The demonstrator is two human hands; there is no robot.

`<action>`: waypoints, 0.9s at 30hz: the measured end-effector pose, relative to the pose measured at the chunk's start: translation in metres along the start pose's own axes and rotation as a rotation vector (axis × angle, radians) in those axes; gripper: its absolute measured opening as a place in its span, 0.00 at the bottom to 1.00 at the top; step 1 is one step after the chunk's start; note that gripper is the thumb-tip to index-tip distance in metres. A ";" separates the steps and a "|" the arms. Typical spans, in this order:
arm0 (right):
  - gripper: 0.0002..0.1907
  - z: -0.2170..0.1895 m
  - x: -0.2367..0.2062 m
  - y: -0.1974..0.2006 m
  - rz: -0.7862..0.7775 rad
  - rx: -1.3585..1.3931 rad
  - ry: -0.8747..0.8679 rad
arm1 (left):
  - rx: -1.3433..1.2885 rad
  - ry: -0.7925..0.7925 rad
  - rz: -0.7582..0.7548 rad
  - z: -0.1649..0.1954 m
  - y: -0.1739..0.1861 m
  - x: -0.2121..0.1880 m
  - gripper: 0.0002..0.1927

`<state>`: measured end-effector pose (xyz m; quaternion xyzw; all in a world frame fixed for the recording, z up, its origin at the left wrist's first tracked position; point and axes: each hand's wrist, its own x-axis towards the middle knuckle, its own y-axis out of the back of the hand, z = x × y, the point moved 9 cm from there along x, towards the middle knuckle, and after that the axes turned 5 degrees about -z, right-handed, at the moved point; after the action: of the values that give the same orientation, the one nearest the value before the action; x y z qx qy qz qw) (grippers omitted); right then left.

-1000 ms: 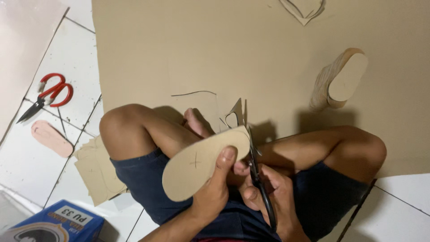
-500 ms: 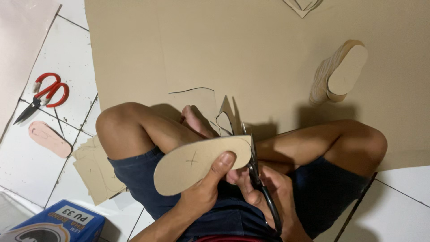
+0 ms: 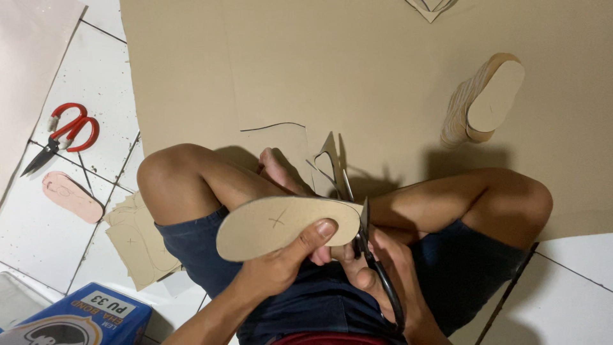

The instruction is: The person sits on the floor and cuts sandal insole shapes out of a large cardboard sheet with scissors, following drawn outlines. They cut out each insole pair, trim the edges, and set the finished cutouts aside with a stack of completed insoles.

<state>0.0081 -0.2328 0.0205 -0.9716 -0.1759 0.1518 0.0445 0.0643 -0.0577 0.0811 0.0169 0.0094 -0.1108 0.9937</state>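
Nearest to us, our left hand [image 3: 281,268] pinches a tan, sole-shaped cardboard cutout [image 3: 287,223] marked with a small cross, thumb on top and fingers beneath, holding it level above our lap. Our right hand [image 3: 383,275] is wrapped around the dark handles of black-bladed shears [image 3: 373,255], whose blades meet the rounded right end of the cutout; we cannot tell how far the blades are parted. We judge the outline to be nearly finished: the long edges look clean, and only that end appears to need trimming.

Just beyond our crossed legs, a curled cardboard offcut strip [image 3: 332,163] stands up from the large brown cardboard sheet [image 3: 255,64], which shows a cut notch and a pencilled line, so much uncut board remains. To the left, flat cardboard scraps [image 3: 137,246] lie on the white tiled floor [image 3: 64,89], near a pink sole template [image 3: 71,196] and red-handled scissors [image 3: 60,135]. Farther off stands a stack of finished cardboard soles [image 3: 482,102].
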 end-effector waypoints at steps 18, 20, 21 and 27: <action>0.37 -0.005 0.000 -0.006 -0.085 0.120 -0.146 | -0.191 0.313 -0.270 -0.007 0.008 0.022 0.11; 0.37 -0.010 0.003 -0.007 -0.105 0.066 -0.130 | -0.174 0.347 -0.310 -0.007 0.005 0.022 0.10; 0.38 -0.013 0.004 -0.007 -0.113 0.039 -0.123 | -0.179 0.351 -0.340 -0.006 0.002 0.022 0.10; 0.36 -0.011 0.003 -0.005 -0.151 0.022 -0.125 | -0.184 0.437 -0.393 -0.015 0.003 0.022 0.10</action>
<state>0.0122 -0.2270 0.0304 -0.9437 -0.2493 0.2103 0.0554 0.0862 -0.0593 0.0653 -0.0521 0.2360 -0.2934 0.9250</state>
